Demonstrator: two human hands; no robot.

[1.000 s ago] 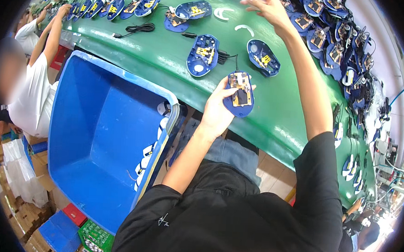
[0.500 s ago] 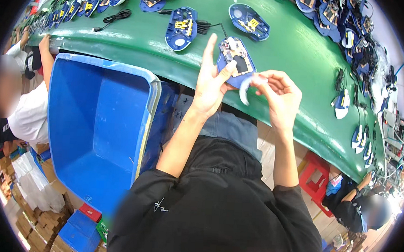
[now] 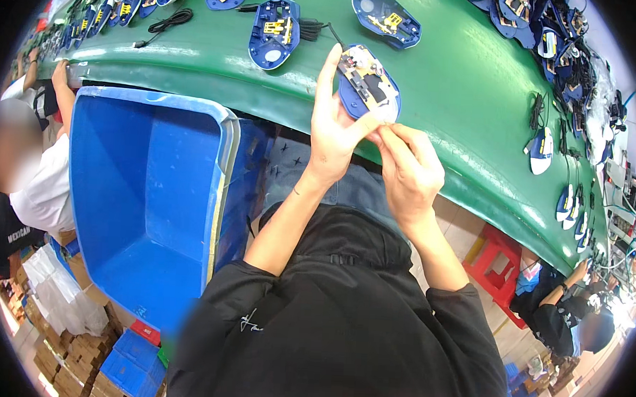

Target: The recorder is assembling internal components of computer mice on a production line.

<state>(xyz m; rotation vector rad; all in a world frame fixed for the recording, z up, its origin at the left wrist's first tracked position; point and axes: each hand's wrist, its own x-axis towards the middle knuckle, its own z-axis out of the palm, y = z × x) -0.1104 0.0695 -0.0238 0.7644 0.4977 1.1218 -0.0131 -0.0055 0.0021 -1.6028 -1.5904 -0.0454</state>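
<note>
My left hand [image 3: 332, 138] grips a blue computer mouse half [image 3: 347, 98] from below, its thumb over the near end and a finger along the left side. A circuit board [image 3: 371, 85] with white and black parts sits exposed on top of it. My right hand [image 3: 414, 171] is closed in a pinch at the near edge of that mouse half, touching the left thumb. What the right fingertips hold is mostly hidden; a pale translucent bit shows beside the thumb. Beyond lie two blue mouse shells [image 3: 275, 34] with yellow inner parts, one [image 3: 388, 20] further right.
A green-covered table [image 3: 473, 113] spans the far side. A large blue bin [image 3: 182, 184] stands at my left. More mouse parts with cables [image 3: 549, 49] are heaped at the far right. Co-workers sit on both sides; a red stool [image 3: 498, 269] stands at right.
My right hand has moved left and in against the mouse half. The pale curved strip it held is now mostly out of sight. The left hand still holds the mouse half, now slightly turned.
</note>
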